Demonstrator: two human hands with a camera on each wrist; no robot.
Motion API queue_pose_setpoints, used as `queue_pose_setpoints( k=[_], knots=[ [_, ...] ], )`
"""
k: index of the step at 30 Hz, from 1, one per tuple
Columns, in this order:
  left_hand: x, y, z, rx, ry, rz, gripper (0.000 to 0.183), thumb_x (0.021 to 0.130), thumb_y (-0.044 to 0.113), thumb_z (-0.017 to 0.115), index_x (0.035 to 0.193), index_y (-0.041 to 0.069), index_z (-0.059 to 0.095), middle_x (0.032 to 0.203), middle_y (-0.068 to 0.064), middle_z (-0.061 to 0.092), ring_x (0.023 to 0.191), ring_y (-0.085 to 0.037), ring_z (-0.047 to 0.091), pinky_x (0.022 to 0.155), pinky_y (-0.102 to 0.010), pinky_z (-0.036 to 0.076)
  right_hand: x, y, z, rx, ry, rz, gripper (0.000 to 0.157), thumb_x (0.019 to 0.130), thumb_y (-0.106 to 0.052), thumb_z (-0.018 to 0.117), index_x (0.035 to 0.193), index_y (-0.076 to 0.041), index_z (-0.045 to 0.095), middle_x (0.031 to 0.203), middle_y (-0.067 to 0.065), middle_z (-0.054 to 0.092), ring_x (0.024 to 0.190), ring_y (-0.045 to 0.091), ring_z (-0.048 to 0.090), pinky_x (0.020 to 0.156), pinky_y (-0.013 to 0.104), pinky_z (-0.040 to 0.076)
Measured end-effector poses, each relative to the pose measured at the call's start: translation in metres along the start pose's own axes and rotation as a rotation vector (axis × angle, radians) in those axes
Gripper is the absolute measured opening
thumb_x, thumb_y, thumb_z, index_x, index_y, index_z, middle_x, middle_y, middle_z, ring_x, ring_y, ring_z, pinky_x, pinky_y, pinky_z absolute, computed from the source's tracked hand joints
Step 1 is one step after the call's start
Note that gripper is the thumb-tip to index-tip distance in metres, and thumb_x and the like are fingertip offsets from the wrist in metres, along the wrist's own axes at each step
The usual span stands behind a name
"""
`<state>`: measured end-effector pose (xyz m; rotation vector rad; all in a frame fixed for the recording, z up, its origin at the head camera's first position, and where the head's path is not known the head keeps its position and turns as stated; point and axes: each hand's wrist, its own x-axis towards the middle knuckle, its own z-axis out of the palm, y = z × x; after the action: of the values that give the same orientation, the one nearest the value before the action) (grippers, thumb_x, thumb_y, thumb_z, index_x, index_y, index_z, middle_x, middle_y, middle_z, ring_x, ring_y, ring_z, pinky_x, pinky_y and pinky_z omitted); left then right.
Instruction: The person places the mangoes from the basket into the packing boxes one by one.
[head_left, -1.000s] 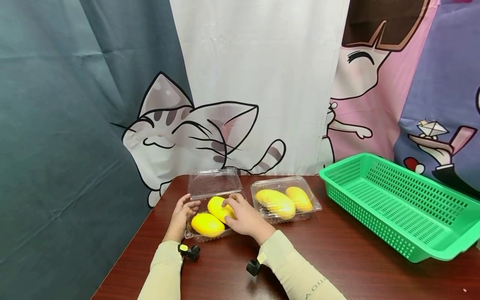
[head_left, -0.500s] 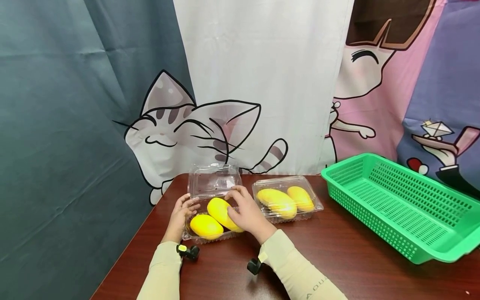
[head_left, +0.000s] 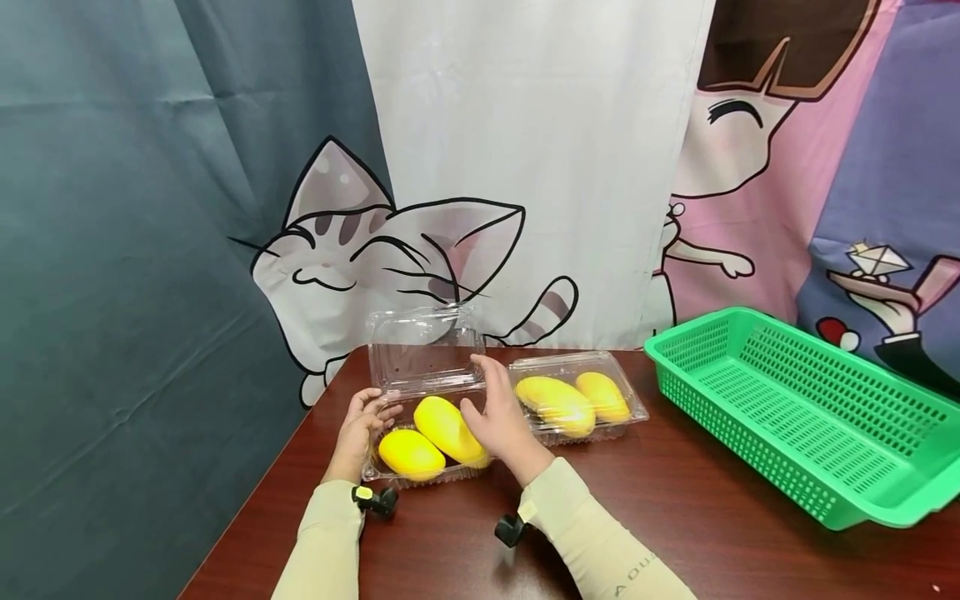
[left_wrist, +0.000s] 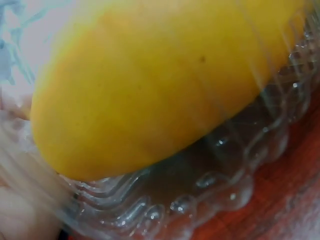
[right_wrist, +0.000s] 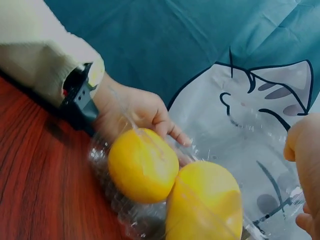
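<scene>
Two yellow mangoes point(head_left: 411, 454) point(head_left: 452, 433) lie side by side in an open-lidded clear plastic clamshell box point(head_left: 465, 473). Its lid point(head_left: 427, 354) stands raised at the back. My left hand point(head_left: 358, 433) rests against the left side of the box, fingers reaching along its back left corner. Above the box's right side, my right hand point(head_left: 504, 417) is raised with its index finger extended toward the lid's right edge and nothing held. In the left wrist view, one mango point(left_wrist: 165, 85) fills much of the picture. The right wrist view shows my left hand point(right_wrist: 140, 112) beside both mangoes.
A second clear box point(head_left: 566, 362) with two mangoes stands closed just right of my right hand. Farther right is a long green perforated basket point(head_left: 750, 442). Everything stands on a reddish-brown table point(head_left: 450, 550), and a printed curtain point(head_left: 540, 167) hangs behind.
My right hand has let go of the rear mango and risen toward the lid. That mango now lies farther right in the box. The lid stands more upright; my left hand has hardly moved.
</scene>
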<state>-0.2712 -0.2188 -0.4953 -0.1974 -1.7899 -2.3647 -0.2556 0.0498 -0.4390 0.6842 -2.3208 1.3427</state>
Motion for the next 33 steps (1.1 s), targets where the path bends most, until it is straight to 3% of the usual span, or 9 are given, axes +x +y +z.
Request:
queue_pose_setpoints(
  k=[4,8,12,16,19,22,28,33],
  knots=[
    [0.0,0.0,0.001,0.02,0.008,-0.007,0.043,0.086,-0.019,0.031,0.12,0.006,0.038,0.114,0.006,0.068,0.104,-0.017,0.067,0.09,-0.03,0.048,0.001,-0.005,-0.003,0.098,0.064,0.031,0.075,0.093,-0.016,0.064,0.158,-0.017,0.026,0.156,0.014,0.032,0.132,0.04,0.047,0.104,0.055,0.043],
    [-0.001,-0.001,0.0,0.039,-0.015,0.014,0.041,0.086,-0.02,0.031,0.119,0.004,0.039,0.113,0.005,0.069,0.106,-0.021,0.067,0.088,-0.032,0.047,0.003,-0.007,-0.007,0.159,0.092,-0.002,0.078,0.094,-0.017,0.065,0.159,-0.018,0.023,0.153,0.019,0.035,0.132,0.042,0.045,0.105,0.056,0.041],
    [-0.001,-0.001,0.0,0.041,-0.038,0.032,0.041,0.086,-0.02,0.029,0.118,0.003,0.04,0.114,0.004,0.069,0.108,-0.024,0.066,0.088,-0.032,0.047,0.003,-0.011,-0.009,0.172,0.087,-0.023,0.067,0.099,-0.023,0.061,0.157,-0.022,0.028,0.15,0.016,0.04,0.135,0.036,0.045,0.106,0.056,0.04],
    [-0.001,-0.001,0.001,0.05,-0.019,0.008,0.041,0.086,-0.018,0.028,0.117,0.004,0.04,0.114,0.005,0.069,0.108,-0.023,0.066,0.089,-0.031,0.046,0.003,-0.013,-0.011,0.202,0.156,-0.028,0.055,0.102,-0.024,0.056,0.152,-0.02,0.034,0.141,0.017,0.044,0.119,0.032,0.054,0.094,0.047,0.049],
    [0.0,0.0,0.002,0.058,-0.004,-0.012,0.04,0.086,-0.018,0.028,0.119,0.003,0.039,0.113,0.005,0.068,0.108,-0.023,0.066,0.089,-0.031,0.046,0.003,-0.015,-0.012,0.182,0.185,-0.026,0.048,0.102,-0.024,0.055,0.147,-0.016,0.041,0.135,0.017,0.044,0.104,0.027,0.056,0.082,0.039,0.051],
    [-0.001,0.001,0.003,0.059,-0.002,-0.015,0.04,0.086,-0.018,0.028,0.118,0.002,0.039,0.112,0.004,0.069,0.108,-0.023,0.065,0.089,-0.031,0.046,0.003,-0.016,-0.013,0.134,0.159,-0.013,0.044,0.102,-0.027,0.055,0.143,-0.013,0.047,0.134,0.014,0.042,0.097,0.02,0.055,0.078,0.034,0.05],
    [0.0,0.001,0.002,0.058,-0.02,0.004,0.038,0.086,-0.019,0.03,0.115,0.003,0.042,0.114,-0.001,0.069,0.109,-0.028,0.065,0.086,-0.031,0.048,0.003,-0.017,-0.014,0.137,0.23,-0.004,0.045,0.101,-0.022,0.058,0.141,-0.014,0.04,0.116,0.014,0.046,0.082,0.017,0.052,0.07,0.032,0.048],
    [-0.001,-0.001,0.002,0.063,-0.011,-0.004,0.036,0.087,-0.017,0.031,0.114,0.005,0.043,0.114,0.0,0.069,0.109,-0.027,0.066,0.087,-0.031,0.047,0.003,-0.017,-0.017,0.122,0.229,-0.003,0.039,0.098,-0.021,0.062,0.134,-0.015,0.046,0.107,0.009,0.047,0.076,0.015,0.05,0.068,0.03,0.047]
  ],
)
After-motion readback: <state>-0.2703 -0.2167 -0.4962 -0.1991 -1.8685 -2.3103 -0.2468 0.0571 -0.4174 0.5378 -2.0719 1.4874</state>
